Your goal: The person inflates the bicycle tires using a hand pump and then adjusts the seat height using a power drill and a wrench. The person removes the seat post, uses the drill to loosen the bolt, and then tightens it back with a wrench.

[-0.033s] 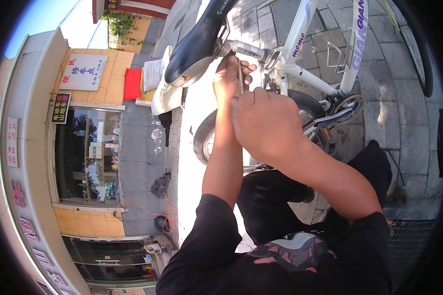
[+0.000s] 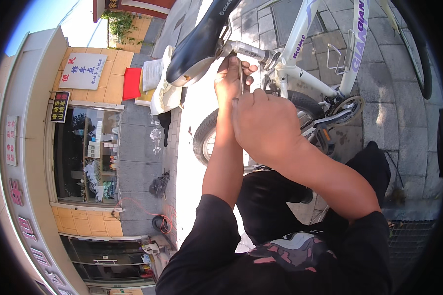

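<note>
My right hand is closed in a fist around the near end of a slim metal rod-like tool, whose handle is hidden. The rod's far end runs between the thumb and curled fingers of my left hand. My left hand is closed just below the seat post, behind the frame; what else it grips there is hidden. Both hands are at the rear of a white bicycle, under its black-and-grey saddle. The rear wheel shows on both sides of my forearms.
Crank and chainring lie to the right, with a pedal near my knee. Grey paving surrounds the bicycle. At left stands a shopfront, with an orange hose and a black tyre on the ground before it.
</note>
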`<state>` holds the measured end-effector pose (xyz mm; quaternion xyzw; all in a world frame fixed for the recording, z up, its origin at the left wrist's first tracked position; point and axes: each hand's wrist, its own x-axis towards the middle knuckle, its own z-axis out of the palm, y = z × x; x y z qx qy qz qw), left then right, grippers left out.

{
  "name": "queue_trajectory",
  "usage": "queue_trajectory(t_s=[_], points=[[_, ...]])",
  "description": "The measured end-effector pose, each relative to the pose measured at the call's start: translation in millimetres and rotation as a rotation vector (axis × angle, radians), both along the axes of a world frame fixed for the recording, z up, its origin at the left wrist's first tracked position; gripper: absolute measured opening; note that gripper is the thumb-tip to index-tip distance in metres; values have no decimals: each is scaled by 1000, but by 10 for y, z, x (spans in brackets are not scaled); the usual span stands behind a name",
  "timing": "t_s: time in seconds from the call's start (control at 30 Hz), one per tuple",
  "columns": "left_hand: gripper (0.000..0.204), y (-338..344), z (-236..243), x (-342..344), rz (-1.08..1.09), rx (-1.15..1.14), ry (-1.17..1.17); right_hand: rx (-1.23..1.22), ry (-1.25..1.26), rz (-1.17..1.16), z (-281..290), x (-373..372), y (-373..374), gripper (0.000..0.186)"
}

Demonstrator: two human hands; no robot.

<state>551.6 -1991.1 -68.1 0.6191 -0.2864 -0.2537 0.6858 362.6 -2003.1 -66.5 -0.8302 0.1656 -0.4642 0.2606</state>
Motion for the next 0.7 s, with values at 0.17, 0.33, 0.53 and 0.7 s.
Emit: queue_trajectory(t_s=[0.17, 0.33, 0.53, 0.7], points=[[31, 273, 182, -175, 173, 51, -37, -114, -130, -112, 47, 93, 30, 34], [35, 1000, 842, 318, 570, -29, -169, -215, -141, -97, 95, 256, 92, 34], [60, 359, 1636, 451, 90, 284, -687, -527, -344, 28, 254, 352, -326, 31], [51, 185, 1715, 838, -102, 413, -451, -535, -390, 578, 324, 513, -318, 20]])
